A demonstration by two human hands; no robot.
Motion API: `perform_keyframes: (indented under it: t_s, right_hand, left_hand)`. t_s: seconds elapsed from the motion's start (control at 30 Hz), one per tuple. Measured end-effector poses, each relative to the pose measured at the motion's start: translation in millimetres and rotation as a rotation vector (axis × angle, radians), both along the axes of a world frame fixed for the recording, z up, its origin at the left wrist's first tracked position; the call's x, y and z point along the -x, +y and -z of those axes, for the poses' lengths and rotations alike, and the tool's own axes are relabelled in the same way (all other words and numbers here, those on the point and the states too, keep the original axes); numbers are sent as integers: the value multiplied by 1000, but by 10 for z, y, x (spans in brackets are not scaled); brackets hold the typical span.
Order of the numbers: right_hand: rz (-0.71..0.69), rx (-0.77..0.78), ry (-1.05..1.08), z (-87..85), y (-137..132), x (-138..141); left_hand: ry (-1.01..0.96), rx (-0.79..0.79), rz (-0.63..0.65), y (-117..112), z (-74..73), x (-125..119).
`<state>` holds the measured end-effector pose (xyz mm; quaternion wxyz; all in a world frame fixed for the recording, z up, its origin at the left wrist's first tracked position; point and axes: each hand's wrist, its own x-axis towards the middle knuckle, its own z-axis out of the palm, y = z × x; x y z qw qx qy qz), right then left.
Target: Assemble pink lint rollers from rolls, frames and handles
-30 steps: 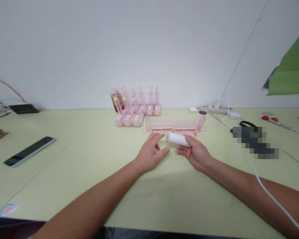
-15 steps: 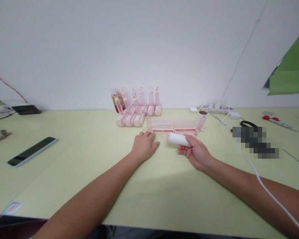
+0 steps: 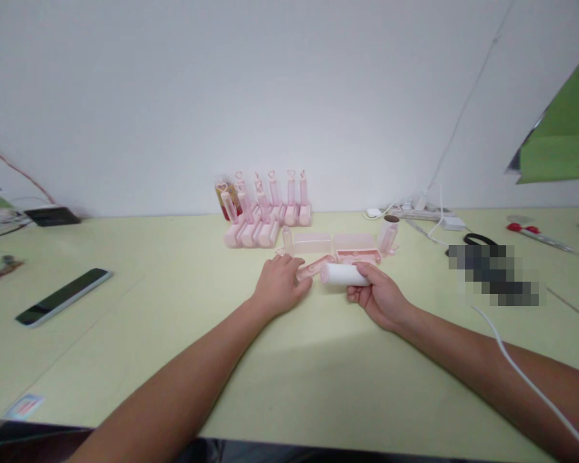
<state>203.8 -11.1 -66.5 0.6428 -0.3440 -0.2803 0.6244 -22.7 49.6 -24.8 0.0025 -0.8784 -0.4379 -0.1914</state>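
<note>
My right hand (image 3: 383, 296) is closed around one end of a white lint roll (image 3: 346, 274), which lies level with its pinkish end toward the left. Between the thumb and fingers of my left hand (image 3: 280, 283) is a long pink plastic tray (image 3: 314, 267), tilted up to the right; its far end is close to the roll. Just behind, a second pink tray (image 3: 358, 256) rests on the table. Two translucent pink covers (image 3: 312, 242) lie side by side there, with a pink handle (image 3: 288, 240) standing at their left end.
Several pink lint rollers (image 3: 260, 228) with upright handles stand in rows near the wall. Right of the covers is an upright roll with a brown core (image 3: 390, 222). A phone (image 3: 64, 297) lies left, a power strip (image 3: 415, 211) at the back, and a white cable (image 3: 499, 344) crosses my right forearm.
My left hand has taken hold of the left pink tray and drawn it forward from the covers. My right hand still holds the roll, with hardly any movement.
</note>
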Motion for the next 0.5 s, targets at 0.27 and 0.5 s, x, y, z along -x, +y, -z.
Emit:
perform_keyframes:
  t_s: [0.27,0.5]
  right_hand:
    - [-16,0,-26,-52,-31,12]
    - [-32,-11,-43,-48,-37,15]
  left_hand:
    - [-156,409,-90,4,50,-27]
    - [27,308,-101,-96,86,-101]
